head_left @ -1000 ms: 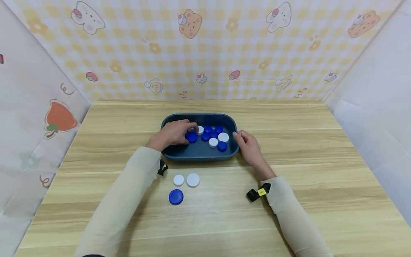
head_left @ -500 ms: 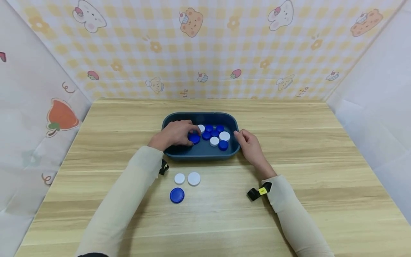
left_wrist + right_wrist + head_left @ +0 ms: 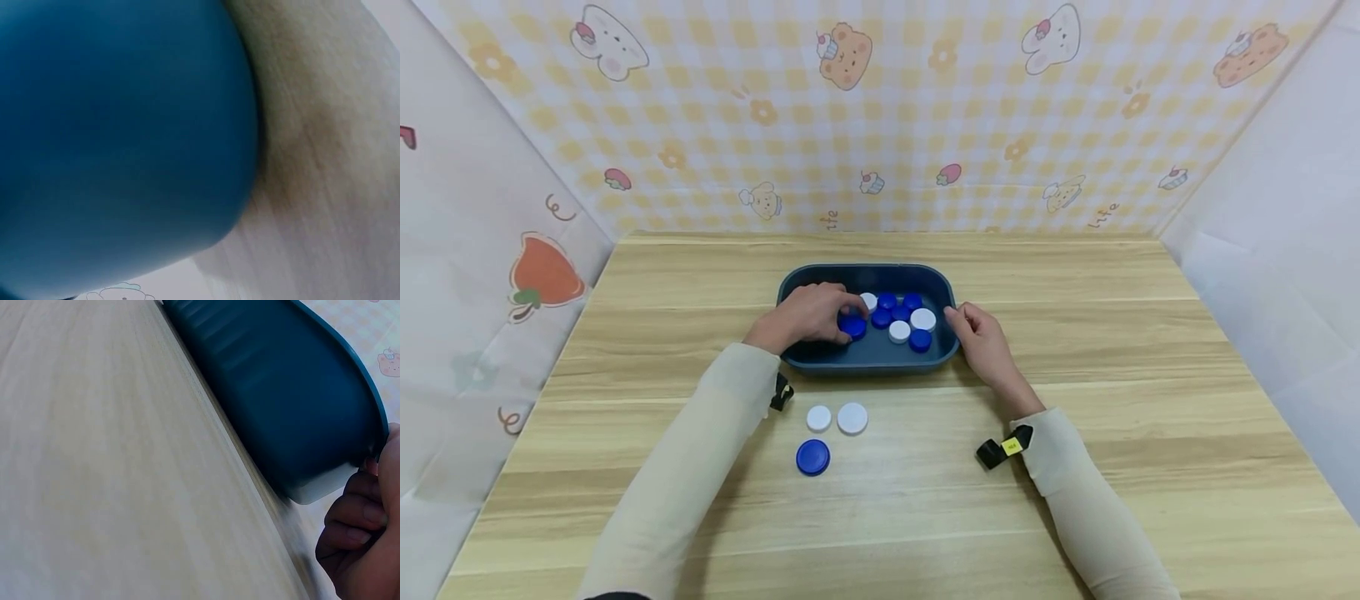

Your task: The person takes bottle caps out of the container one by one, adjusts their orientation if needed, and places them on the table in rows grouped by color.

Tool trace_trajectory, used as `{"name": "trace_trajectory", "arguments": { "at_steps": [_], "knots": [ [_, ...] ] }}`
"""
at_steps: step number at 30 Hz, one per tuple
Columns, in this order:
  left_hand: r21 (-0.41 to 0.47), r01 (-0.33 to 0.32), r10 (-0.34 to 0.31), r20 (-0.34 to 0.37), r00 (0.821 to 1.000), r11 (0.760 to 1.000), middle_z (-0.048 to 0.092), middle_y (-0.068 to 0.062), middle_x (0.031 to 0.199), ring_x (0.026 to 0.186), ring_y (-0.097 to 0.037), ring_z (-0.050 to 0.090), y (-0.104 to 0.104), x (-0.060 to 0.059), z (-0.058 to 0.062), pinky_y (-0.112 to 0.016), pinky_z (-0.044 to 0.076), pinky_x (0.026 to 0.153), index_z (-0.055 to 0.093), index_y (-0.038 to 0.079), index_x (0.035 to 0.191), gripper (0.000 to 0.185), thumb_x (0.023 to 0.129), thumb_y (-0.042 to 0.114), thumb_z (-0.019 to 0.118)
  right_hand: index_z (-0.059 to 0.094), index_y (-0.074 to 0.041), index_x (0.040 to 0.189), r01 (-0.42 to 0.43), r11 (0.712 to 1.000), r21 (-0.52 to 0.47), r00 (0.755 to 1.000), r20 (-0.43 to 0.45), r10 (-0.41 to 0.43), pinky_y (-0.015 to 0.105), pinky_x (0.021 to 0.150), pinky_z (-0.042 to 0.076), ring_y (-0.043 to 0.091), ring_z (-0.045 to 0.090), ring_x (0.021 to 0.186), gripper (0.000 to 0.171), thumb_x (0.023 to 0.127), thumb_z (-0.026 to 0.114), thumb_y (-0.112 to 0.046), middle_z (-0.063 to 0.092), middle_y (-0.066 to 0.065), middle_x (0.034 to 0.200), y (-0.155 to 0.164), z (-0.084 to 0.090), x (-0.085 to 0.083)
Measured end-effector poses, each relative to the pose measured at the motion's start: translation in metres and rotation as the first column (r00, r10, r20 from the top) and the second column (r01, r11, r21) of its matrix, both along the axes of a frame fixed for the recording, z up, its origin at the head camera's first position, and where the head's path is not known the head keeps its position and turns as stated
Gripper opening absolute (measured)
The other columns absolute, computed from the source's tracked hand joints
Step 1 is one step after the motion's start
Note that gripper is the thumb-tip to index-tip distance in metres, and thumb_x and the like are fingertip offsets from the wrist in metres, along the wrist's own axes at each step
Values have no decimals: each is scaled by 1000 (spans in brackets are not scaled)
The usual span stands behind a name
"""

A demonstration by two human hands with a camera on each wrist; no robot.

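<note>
A deep, oblong tray (image 3: 865,367) in smooth, dark blue material, its corners rounded, sits on a table (image 3: 925,517) with pale, streaked wood grain. Inside the tray, toward its right end, lies a cluster of round, shallow, plastic-looking caps: five smaller blue ones (image 3: 887,301) and three white ones (image 3: 899,332), some touching. A broader blue cap (image 3: 854,327) lies just left of that cluster, within the tray, under a person's left hand. On the table along the tray's near side are two flat white discs (image 3: 852,418), one larger than the other, and nearer the person a blue disc (image 3: 812,457) with a raised rim. Behind the tray hangs a yellow-and-white checked cloth (image 3: 880,125) printed with cartoon animals and flowers. The left hand (image 3: 808,315) reaches over the tray's left end, back of the hand up, thumb and fingers arched into a pinch around the broader blue cap. The right hand (image 3: 987,348) holds the tray's right end, thumb at the rim and the other fingers curled against the outside wall. Both forearms, in cream sleeves (image 3: 700,433), angle in from the tray's near side. The left wrist view shows mostly blurred tray wall.
</note>
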State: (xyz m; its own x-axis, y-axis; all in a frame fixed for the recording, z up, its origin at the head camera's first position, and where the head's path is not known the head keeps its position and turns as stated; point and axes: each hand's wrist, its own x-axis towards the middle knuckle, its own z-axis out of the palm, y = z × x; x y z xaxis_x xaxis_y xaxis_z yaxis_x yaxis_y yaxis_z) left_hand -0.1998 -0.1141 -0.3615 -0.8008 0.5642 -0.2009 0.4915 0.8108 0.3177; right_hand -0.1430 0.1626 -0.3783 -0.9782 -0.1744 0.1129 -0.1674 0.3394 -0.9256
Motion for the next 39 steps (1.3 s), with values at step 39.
{"name": "trace_trajectory", "arguments": {
  "at_steps": [39],
  "knots": [
    [227,153,-96,-245,965,962,59,-2,110,81,-22,59,-13,65,40,-29,45,64,66,26,119,41,80,29,78,45,-3,71,15,1000,-16,999,32,-15,26,55,27,23,42,64,36,101,49,-22,39,6,65,7,-30,-17]
  ]
}}
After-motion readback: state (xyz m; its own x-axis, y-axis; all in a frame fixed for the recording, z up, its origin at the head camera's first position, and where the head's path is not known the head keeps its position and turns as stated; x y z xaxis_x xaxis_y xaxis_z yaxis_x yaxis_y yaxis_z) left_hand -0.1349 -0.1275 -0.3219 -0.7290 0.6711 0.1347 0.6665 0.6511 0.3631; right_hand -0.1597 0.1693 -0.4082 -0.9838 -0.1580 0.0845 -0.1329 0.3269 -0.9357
